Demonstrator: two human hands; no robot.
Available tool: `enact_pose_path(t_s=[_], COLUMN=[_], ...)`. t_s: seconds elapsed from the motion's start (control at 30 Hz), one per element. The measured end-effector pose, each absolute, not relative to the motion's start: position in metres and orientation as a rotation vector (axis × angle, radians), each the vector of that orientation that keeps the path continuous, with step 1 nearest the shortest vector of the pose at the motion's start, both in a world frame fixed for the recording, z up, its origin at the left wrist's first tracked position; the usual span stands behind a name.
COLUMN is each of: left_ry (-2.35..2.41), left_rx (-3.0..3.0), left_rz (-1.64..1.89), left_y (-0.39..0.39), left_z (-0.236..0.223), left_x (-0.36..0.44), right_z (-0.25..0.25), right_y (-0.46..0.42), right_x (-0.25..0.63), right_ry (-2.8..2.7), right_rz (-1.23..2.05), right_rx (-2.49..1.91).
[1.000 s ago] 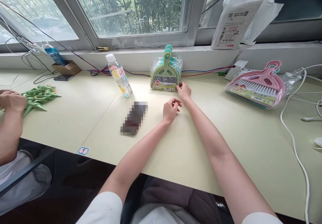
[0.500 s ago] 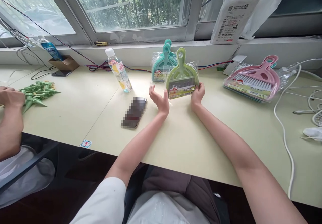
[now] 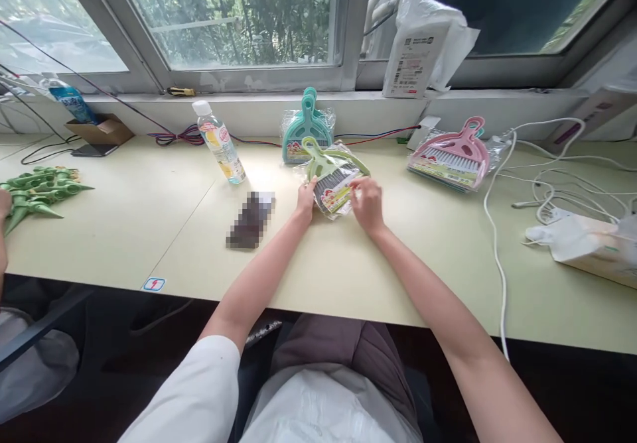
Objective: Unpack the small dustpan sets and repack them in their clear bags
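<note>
Two bare hands are at one green dustpan-and-brush set (image 3: 332, 179) in the head view, which is tilted, handle leaning left, over the pale table (image 3: 423, 264) and in front of the turquoise sets (image 3: 308, 128). Whether its lower edge touches the tabletop, I cannot tell. The left hand (image 3: 305, 199) is closed round the set's left edge, thumb on the front; the right hand (image 3: 369, 203) has its fingers bent at the right edge by the printed label, and whether they pinch the film is unclear. The likeliest trouble, I judge, is slipping: loose, slick film could slide under the left thumb, or tear if the right fingers tug it. A wide swing leftward could knock the bottle (image 3: 221, 143), tall and narrow.

The pan looks like smooth moulded plastic, rounded, with a looped handle; the bristles are grey and straight, the wrapper clear, crinkled and glossy. The pink set (image 3: 455, 154) lies well to the right, its bristles white.
</note>
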State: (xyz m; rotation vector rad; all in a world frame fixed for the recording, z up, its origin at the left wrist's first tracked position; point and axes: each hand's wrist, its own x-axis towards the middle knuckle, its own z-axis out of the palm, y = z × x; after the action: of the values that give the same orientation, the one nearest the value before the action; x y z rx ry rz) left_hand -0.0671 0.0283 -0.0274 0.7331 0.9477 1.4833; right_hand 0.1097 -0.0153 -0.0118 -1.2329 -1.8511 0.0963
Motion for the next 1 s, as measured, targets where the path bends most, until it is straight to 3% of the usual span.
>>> enact_pose_path(t_s=[0.17,0.43,0.83,1.0], left_ry=[0.766,0.787,0.671,0.851], left_rx=[0.616,0.739,1.05,0.986], left_rz=[1.499,1.289,0.915,0.995], left_y=[0.027,0.001,-0.017,-0.003], left_z=[-0.013,0.012,0.023,0.008], left_x=[-0.079,-0.08,-0.075,-0.07], right_z=[-0.011,-0.002,-0.001,0.001], right_y=[-0.032,-0.018,-0.013,-0.014], right_x=[0.093,0.108,0.126,0.132], right_ry=[-1.887,-1.248,-0.815,-0.785], right_rz=[0.18,1.0,1.241,1.195], right_rx=[-1.144,-1.087,-0.968,-1.031])
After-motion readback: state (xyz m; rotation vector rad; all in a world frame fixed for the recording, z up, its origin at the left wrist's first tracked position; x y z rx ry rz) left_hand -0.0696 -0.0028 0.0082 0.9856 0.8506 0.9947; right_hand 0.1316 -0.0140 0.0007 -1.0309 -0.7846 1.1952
